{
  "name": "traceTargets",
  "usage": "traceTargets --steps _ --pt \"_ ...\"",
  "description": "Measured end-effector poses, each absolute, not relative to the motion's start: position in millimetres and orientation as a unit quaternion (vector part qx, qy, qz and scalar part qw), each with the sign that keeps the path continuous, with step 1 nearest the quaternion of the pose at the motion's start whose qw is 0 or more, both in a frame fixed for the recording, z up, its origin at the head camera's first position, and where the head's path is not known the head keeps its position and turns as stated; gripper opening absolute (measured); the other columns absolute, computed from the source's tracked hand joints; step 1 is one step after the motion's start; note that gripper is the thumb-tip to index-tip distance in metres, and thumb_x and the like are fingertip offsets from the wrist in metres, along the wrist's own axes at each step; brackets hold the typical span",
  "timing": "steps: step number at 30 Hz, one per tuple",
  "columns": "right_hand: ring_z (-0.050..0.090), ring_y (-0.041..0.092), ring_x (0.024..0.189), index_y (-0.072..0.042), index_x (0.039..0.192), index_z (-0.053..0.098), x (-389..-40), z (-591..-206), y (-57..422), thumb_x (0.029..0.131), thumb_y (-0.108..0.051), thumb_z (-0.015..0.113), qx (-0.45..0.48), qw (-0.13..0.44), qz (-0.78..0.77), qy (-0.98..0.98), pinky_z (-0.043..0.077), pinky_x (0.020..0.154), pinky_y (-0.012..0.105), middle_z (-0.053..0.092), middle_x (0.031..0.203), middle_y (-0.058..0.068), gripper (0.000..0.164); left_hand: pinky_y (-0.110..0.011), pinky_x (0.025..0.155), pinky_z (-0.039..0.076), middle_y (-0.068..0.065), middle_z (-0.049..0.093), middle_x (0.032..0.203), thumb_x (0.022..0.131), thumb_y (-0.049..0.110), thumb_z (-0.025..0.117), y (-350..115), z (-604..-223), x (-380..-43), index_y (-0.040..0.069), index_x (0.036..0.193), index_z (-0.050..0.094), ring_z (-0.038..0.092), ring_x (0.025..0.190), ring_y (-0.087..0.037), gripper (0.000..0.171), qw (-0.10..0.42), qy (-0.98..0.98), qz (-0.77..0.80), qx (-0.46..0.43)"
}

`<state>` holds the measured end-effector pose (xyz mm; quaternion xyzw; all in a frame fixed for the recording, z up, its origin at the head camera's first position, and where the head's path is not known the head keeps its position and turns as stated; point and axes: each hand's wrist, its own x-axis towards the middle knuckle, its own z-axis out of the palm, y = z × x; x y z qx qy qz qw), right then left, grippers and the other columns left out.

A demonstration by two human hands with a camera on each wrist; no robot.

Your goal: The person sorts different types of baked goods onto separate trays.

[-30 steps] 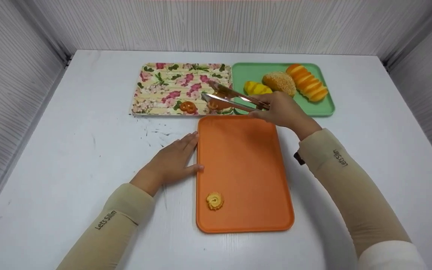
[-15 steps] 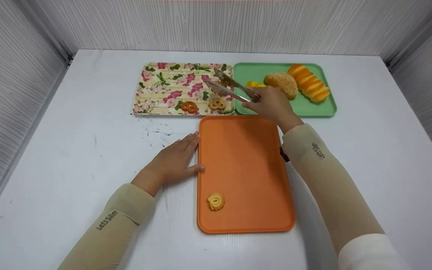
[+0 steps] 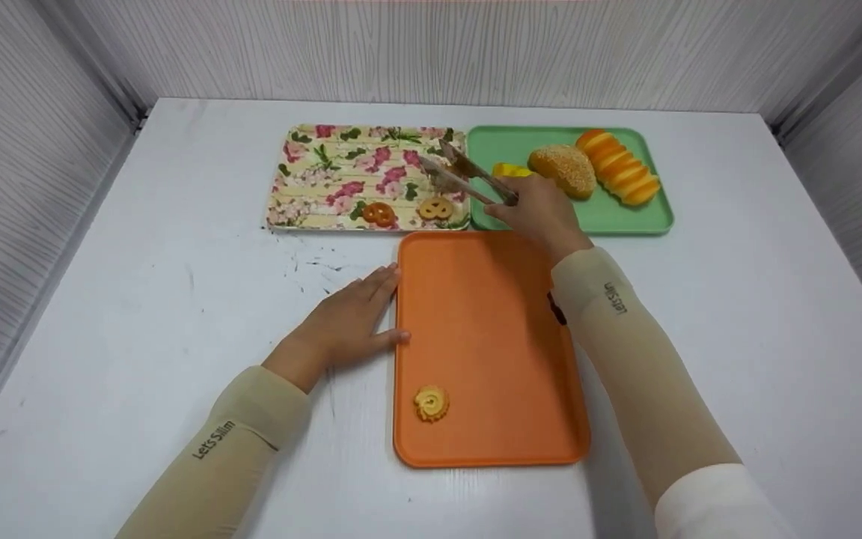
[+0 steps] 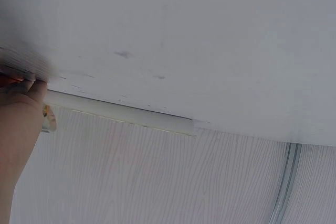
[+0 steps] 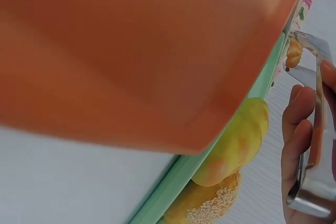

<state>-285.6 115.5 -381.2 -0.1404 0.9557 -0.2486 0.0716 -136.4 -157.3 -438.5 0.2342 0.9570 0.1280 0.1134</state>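
Note:
My right hand (image 3: 539,213) grips metal tongs (image 3: 480,173), their tips over the right end of the floral tray (image 3: 311,180). In the right wrist view, a small golden-brown baked piece (image 5: 294,54) shows between the tong arms; I cannot tell whether they pinch it. Two pretzel-shaped cookies, one dark (image 3: 378,215) and one pale (image 3: 436,209), lie along that tray's front edge. Against the left rim of an orange tray (image 3: 491,337) rests my left hand (image 3: 345,322), fingers straight and thumb on the rim. A swirl cookie (image 3: 431,404) lies at this tray's front left.
Right of the floral tray sits a green tray (image 3: 625,219). It bears a sesame bun (image 3: 562,168), a ridged orange-yellow loaf (image 3: 618,168) and a yellow piece (image 3: 512,171), partly hidden by my right hand. Panelled walls (image 3: 431,52) enclose the white table (image 3: 139,299).
The tongs have moved back from above the pale pretzel cookie, uncovering it, then slightly right. Their tips have drawn a little closer together. My left hand stays put.

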Motion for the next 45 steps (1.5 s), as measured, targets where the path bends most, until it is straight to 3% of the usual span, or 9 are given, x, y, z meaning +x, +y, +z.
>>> traceTargets --steps 12,17,23,34,41,45 --pt "0.050 0.021 0.068 -0.017 0.141 0.050 -285 -384 118 0.090 -0.041 0.064 -0.139 0.082 -0.228 0.960 0.039 0.062 0.035 0.065 0.087 0.009 0.058 -0.038 0.114 0.015 -0.005 0.007 0.159 0.092 0.065 0.038 -155 -437 -136 0.007 0.154 0.007 0.009 0.144 -0.021 0.091 0.108 0.957 0.127 0.237" --pt "0.054 0.023 0.075 -0.016 0.140 0.051 -284 -384 119 0.089 -0.042 0.065 -0.140 0.084 -0.241 0.957 0.044 0.068 0.038 0.066 0.095 0.008 0.059 -0.038 0.114 0.015 -0.005 0.007 0.159 0.092 0.066 0.038 -154 -438 -135 0.007 0.154 0.007 0.009 0.144 -0.021 0.091 0.109 0.957 0.128 0.237" --pt "0.054 0.023 0.075 -0.013 0.135 0.057 -281 -376 120 0.089 -0.041 0.065 -0.146 0.075 -0.272 0.948 0.043 0.066 0.037 0.064 0.093 0.008 0.054 -0.038 0.114 0.015 -0.004 0.005 0.159 0.091 0.068 0.037 -155 -439 -135 0.009 0.154 0.006 0.007 0.144 -0.021 0.092 0.116 0.958 0.127 0.230" --pt "0.057 0.024 0.087 -0.016 0.141 0.049 -274 -361 130 0.088 -0.042 0.066 -0.173 0.052 -0.280 0.943 0.047 0.077 0.042 0.065 0.100 0.008 0.062 -0.037 0.114 0.014 -0.002 0.004 0.159 0.090 0.069 0.036 -157 -441 -134 0.011 0.154 0.005 0.006 0.144 -0.019 0.092 0.115 0.959 0.127 0.224" --pt "0.055 0.021 0.080 -0.013 0.132 0.059 -260 -358 141 0.084 -0.041 0.072 -0.203 0.038 -0.299 0.932 0.044 0.068 0.037 0.067 0.092 0.005 0.057 -0.039 0.114 0.016 -0.007 0.009 0.159 0.092 0.064 0.039 -158 -440 -136 0.006 0.154 0.008 0.010 0.144 -0.022 0.090 0.103 0.956 0.132 0.239" --pt "0.056 0.019 0.076 -0.017 0.136 0.055 -247 -360 149 0.082 -0.040 0.074 -0.227 0.050 -0.316 0.920 0.044 0.066 0.036 0.069 0.093 0.004 0.062 -0.039 0.114 0.017 -0.007 0.009 0.158 0.093 0.064 0.039 -158 -439 -136 0.006 0.154 0.008 0.011 0.143 -0.022 0.089 0.103 0.957 0.129 0.240"
